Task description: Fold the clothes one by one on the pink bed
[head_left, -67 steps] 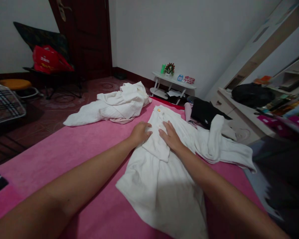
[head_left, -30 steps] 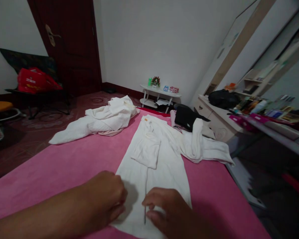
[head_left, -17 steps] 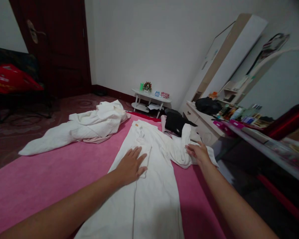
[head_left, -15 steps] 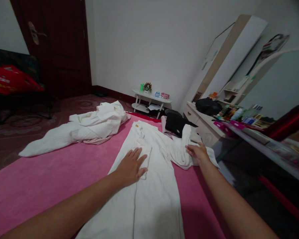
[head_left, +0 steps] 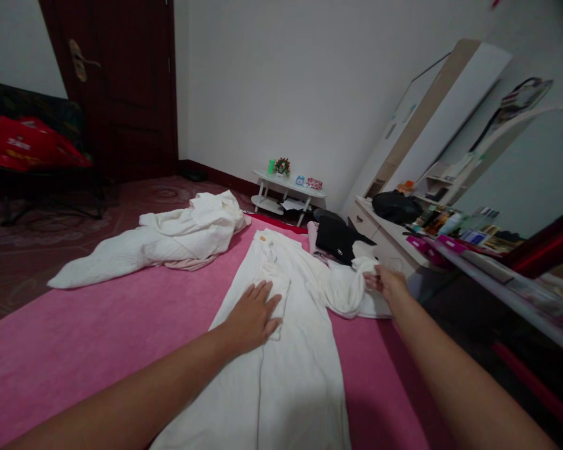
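Note:
A long white garment (head_left: 304, 369) lies spread on the pink bed cover (head_left: 169, 319), its collar end pointing away from me. My left hand (head_left: 253, 315) rests flat on it, fingers apart, over a part folded inward. At the right, my right hand (head_left: 387, 284) pinches the garment's white sleeve (head_left: 347, 290), which is bunched up and partly lifted at its end. Some of the fingertips are hidden in the cloth.
White clothes (head_left: 182, 234) lie heaped at the bed's far left. Folded clothes with a black one (head_left: 338, 237) on top sit beyond the sleeve. A cluttered dressing table (head_left: 492, 262) borders the right side. A small white table (head_left: 288, 184) stands by the wall.
My right hand has moved slightly right with the sleeve, whose raised end has dropped and bunched. My left hand stays on the garment. The whole view has shifted a little.

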### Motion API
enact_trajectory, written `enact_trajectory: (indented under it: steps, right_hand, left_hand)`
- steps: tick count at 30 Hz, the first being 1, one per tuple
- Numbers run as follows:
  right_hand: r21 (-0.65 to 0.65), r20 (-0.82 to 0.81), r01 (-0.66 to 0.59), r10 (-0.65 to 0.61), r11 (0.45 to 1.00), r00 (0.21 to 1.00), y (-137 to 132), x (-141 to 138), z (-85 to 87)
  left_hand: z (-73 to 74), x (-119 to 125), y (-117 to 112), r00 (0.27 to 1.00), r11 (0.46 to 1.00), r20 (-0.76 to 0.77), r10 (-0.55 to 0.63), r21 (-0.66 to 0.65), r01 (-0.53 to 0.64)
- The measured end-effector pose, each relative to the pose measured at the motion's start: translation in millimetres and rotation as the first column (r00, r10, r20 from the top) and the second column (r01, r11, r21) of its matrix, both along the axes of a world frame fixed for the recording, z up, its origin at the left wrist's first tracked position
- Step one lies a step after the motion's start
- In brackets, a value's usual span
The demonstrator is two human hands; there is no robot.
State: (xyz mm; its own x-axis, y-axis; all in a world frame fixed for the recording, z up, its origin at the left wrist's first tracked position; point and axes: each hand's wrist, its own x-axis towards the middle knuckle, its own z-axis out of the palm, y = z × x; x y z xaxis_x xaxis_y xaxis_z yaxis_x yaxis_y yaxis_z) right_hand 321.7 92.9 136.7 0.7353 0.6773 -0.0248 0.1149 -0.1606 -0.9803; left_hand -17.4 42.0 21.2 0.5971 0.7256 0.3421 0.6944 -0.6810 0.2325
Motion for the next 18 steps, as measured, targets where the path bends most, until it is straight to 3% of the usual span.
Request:
enact_trajectory:
  steps: [2,4,7,8,9,10,11,12,15,18]
  right_hand:
    - [0.134,0.021,0.046,-0.049,0.990,0.999,12.0,-10.3,22.6]
    - [0.249,0.053,0.006,-0.020,0.969,0.998,20.5,-33.6,43.4]
    - [0.309,0.140,-0.239,0.205,0.920,0.969,9.1,-90.0,59.7]
    - [0.284,0.187,-0.393,0.352,0.874,0.917,-3.3,-110.8,59.3]
    - [0.200,0.294,-0.643,0.581,0.739,0.759,-19.6,-130.1,55.8]
    - [0.120,0.366,-0.792,0.714,0.599,0.596,-38.8,-146.7,49.1]
    - [0.036,0.425,-0.866,0.776,0.499,0.466,-59.5,-159.1,39.6]
    - [-0.064,0.484,-0.890,0.794,0.451,0.367,-80.2,-166.5,27.6]
    - [-0.334,0.627,-0.756,0.732,0.563,0.269,-131.2,-159.6,-16.9]
    - [-0.488,0.694,-0.486,0.660,0.725,0.288,-158.4,-126.8,-57.3]
  left_hand:
    - [2.2,0.6,-0.7,0.998,0.999,0.041,-0.040,0.018,0.040]
    - [5.8,0.4,-2.1,0.988,0.992,0.094,-0.120,0.049,0.115]
    - [12.0,-3.0,-5.6,0.942,0.950,0.143,-0.303,0.128,0.286]
    - [13.9,-4.8,-6.8,0.920,0.927,0.150,-0.362,0.159,0.339]
    - [15.5,-6.7,-8.0,0.898,0.905,0.157,-0.412,0.191,0.381]
    - [16.7,-8.6,-8.8,0.878,0.885,0.170,-0.448,0.221,0.409]
    - [17.6,-10.2,-9.1,0.866,0.876,0.189,-0.464,0.244,0.416]
    - [18.1,-11.5,-8.6,0.865,0.879,0.209,-0.456,0.256,0.402]
    - [17.2,-14.3,-0.9,0.915,0.928,0.246,-0.319,0.275,0.250]
    - [14.2,-17.6,15.7,0.973,0.969,0.220,-0.069,0.249,0.013]
